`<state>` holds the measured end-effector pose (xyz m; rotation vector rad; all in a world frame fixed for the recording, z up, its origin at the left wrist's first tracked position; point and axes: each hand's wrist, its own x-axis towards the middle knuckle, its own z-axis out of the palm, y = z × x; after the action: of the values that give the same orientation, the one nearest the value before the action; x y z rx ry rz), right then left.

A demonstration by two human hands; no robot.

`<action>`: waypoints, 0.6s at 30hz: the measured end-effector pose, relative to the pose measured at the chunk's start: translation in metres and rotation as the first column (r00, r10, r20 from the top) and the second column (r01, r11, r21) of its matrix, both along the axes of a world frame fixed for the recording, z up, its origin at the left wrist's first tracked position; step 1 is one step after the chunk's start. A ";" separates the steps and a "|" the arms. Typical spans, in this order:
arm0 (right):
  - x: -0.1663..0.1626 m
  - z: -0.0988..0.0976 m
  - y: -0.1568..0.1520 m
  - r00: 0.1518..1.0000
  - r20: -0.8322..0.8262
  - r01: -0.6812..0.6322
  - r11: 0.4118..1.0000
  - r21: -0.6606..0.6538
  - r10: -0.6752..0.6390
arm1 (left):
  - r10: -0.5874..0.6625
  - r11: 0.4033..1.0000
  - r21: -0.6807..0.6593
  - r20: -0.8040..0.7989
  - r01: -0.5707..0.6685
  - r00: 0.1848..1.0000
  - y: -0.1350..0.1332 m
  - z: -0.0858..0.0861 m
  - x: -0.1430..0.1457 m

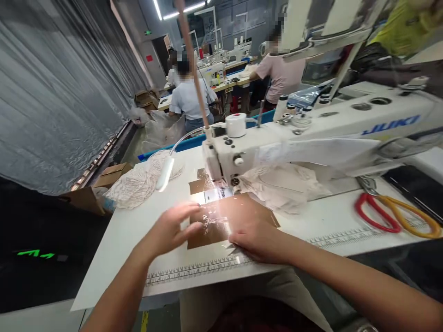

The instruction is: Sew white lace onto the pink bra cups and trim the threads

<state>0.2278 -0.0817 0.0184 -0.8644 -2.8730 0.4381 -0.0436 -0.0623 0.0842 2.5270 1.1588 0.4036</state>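
Note:
My left hand [173, 227] is over the left side of the brown sheet [207, 236] on the sewing table, thumb and fingers apart, nothing visible in it. My right hand [254, 237] is at the sheet's front right, its fingers curled in. A bit of pale fabric [236, 250] shows under its fingertips; the rest of it is hidden by the hand. Just beyond both hands is the lit needle area [221, 191] of a white sewing machine [273, 150]. Loose shiny thread bits [211, 219] lie on the brown sheet between the hands.
Crumpled cream fabric [284, 184] is piled under the machine arm. Scissors [377, 216] with red and yellow handles lie at right. Pale lacy cloth [138, 182] hangs over the left table edge near a small lamp [165, 174]. A ruler strip [200, 269] runs along the front.

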 end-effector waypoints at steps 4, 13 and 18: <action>0.054 -0.013 -0.019 0.994 0.053 0.099 0.995 0.018 -0.100 | -0.231 0.972 -0.031 0.030 0.232 0.972 -0.013 -0.001 0.092; 0.094 -0.030 -0.037 0.969 -0.082 0.235 0.972 0.031 -0.231 | -0.320 0.941 0.099 -0.052 0.324 0.946 0.042 -0.029 0.238; 0.098 -0.031 -0.037 0.958 -0.171 0.240 0.970 0.035 -0.231 | -0.184 0.983 -0.044 -0.069 0.181 0.981 0.070 -0.032 0.260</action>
<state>0.3255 -0.1192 -0.0123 -1.0894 -2.5780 0.3826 0.2165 0.0072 0.0522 2.6059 0.9392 0.2425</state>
